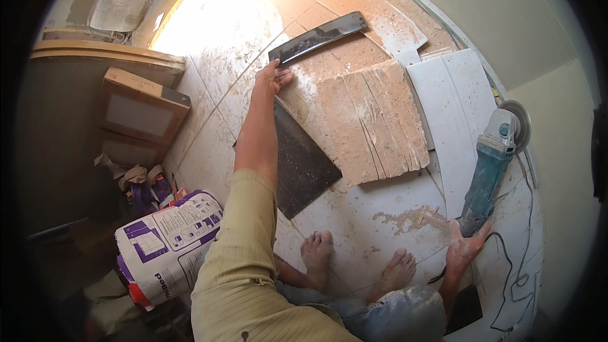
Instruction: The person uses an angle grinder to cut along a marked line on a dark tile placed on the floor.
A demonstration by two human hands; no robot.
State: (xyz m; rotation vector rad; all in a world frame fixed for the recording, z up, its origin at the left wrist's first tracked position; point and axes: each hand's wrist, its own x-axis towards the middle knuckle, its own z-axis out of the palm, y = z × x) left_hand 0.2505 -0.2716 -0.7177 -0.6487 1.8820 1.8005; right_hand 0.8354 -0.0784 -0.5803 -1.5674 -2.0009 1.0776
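My left hand [273, 78] reaches far out ahead, its fingers closed at the left end of a narrow glossy black tile strip [323, 37]. The strip points away to the right, above the dusty floor tiles. On the right, my right hand [466, 247] grips the rear end of a teal angle grinder [490, 168]. The grinder's round disc [520, 128] faces up and away from me; I cannot tell whether it spins. Between my hands lies a thick, dust-covered block [377, 123] with several grooves cut across its top. A dark square tile [301, 161] rests below my left hand.
White boards [453, 107] lie beside the block along the right wall. The grinder's black cord [529, 228] loops over the floor at the right. A printed bag [168, 247] and a cardboard box [142, 117] stand at left. My bare feet [316, 256] are below the block.
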